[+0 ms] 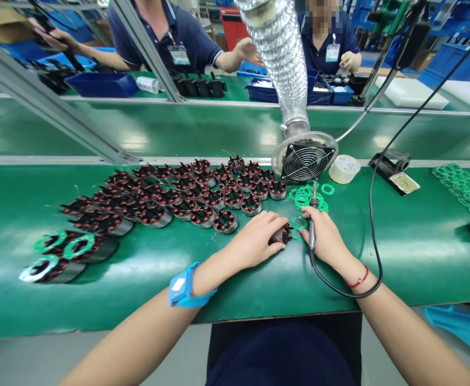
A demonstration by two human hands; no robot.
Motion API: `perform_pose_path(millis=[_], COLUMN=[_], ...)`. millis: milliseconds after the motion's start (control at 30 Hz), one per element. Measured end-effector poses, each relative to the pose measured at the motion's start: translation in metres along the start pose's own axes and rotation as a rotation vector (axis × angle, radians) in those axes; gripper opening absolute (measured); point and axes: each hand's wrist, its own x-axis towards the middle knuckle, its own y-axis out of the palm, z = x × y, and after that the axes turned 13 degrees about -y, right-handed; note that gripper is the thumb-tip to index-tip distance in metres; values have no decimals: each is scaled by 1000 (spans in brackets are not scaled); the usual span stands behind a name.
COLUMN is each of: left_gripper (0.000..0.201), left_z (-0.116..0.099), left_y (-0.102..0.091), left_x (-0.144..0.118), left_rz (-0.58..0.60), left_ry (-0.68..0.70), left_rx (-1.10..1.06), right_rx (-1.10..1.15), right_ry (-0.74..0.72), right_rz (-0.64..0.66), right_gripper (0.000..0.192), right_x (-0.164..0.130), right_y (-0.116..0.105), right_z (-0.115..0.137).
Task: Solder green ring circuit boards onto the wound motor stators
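Note:
My left hand (260, 236) is closed around a motor stator (280, 235), which lies tipped on its side on the green bench. Black posts and copper windings on the stator point to the right. In my right hand (326, 236) is a soldering iron (312, 230), its tip pointing up and away from me. Right beside the stator, a green ring-shaped circuit board (299, 223) lies close to my right fingertips; whether they touch it I cannot tell. Behind the iron sits a loose pile of green ring boards (305, 197).
Many stators (186, 206) stand in rows to the left. A fume extractor (305, 161) hangs ahead, near a tape roll (344, 169) and an iron stand (397, 170). The iron's cord (373, 214) loops over my right wrist. Stacked ring boards (463, 187) lie right. Two people work across the bench.

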Motion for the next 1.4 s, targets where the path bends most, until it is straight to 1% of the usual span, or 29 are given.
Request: perform_pose_path(millis=[67, 133, 233, 300, 367, 467, 533, 600, 667, 767, 833, 967, 1067, 1133, 1200, 1300, 1400], left_gripper=[47, 49, 52, 55, 57, 56, 55, 55, 54, 53, 53, 53, 54, 54, 51, 44, 44], left_z=[0, 0, 5, 9, 12, 14, 15, 15, 16, 18, 18, 16, 15, 14, 13, 10, 8], left_y=[5, 10, 16, 17, 18, 18, 17, 15, 12, 9, 8, 9, 9, 8, 7, 6, 6], left_x=[-2, -4, -5, -5, -5, -6, -6, -5, -5, -4, -5, -7, -7, -8, -8, -8, -9], left_rz=[5, 2, -11, -26, -48, -75, -96, -126, -157, -180, -181, -178, -176, -165, -131, -54, -16], left_ry=[27, 45, 46, 36, 17, -11, -32, -56, -79, -98, -99, -97, -102, -105, -92, -48, -26], left_rx=[35, 46, -31, -81, -107, -141, -160, -177, -191, -205, -212, -220, -215, -208, -199, -173, -116], right_rx=[11, 13, 34, 71, 102, 81, 21, -27, -37, -10, -11, -35, -103, -130, -94, 29, 99], right_ry=[20, 61, 116, 98, 23, -101, -115, -106, -100, -85, -100, -139, -64, -14, -3, -13, 40], right_rz=[-27, -86, -204, -226, -182, -26, 62, 115, 127, 75, 54, 133, 146, 122, 67, -42, -176], right_gripper=[57, 55, 51, 46, 43, 44, 44, 43, 43, 46, 48, 46, 44, 48, 48, 43, 38], right_x=[2, 3, 0, -6, -14, -21, -21, -18, -17, -20, -22, -14, -3, -1, -7, -26, -49], right_y=[2, 4, 2, -4, -10, -15, -13, -9, -6, -9, -13, -14, -7, -4, -7, -19, -30], right_z=[-1, -3, -5, -5, -2, 5, 11, 15, 18, 17, 14, 13, 18, 21, 22, 24, 29])
